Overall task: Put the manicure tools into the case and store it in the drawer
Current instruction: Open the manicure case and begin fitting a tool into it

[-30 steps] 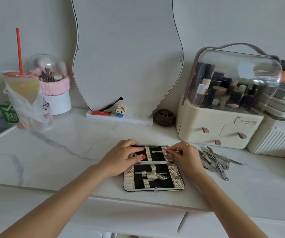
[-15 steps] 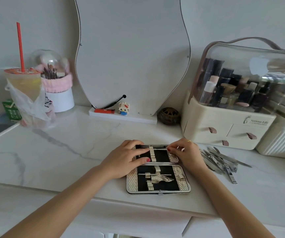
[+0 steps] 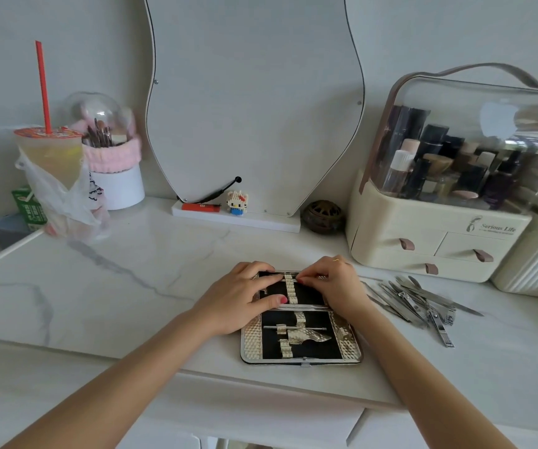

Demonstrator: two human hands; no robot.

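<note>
The manicure case (image 3: 348, 346) lies open on the marble desk near its front edge, showing black lining and gold straps. One thin metal tool (image 3: 313, 328) sits strapped in the lower half. My left hand (image 3: 235, 301) rests on the upper half's left side, thumb pressed on the lining. My right hand (image 3: 337, 285) pinches a thin metal tool at the upper half's gold strap (image 3: 290, 291); most of that tool is hidden by my fingers. A pile of loose metal manicure tools (image 3: 420, 303) lies on the desk to the right of the case.
A cream cosmetics organiser (image 3: 436, 234) with small drawers stands behind the tool pile, a ribbed white box (image 3: 533, 270) beside it. A mirror (image 3: 254, 102), brush pot (image 3: 115, 176) and bagged drink (image 3: 50, 163) stand at the back. Desk drawer fronts (image 3: 355, 427) run below the front edge.
My head shifted slightly, so the scene sits a little further right and lower. My right fingertips moved left onto the strap, closer to my left hand. The case stayed put.
</note>
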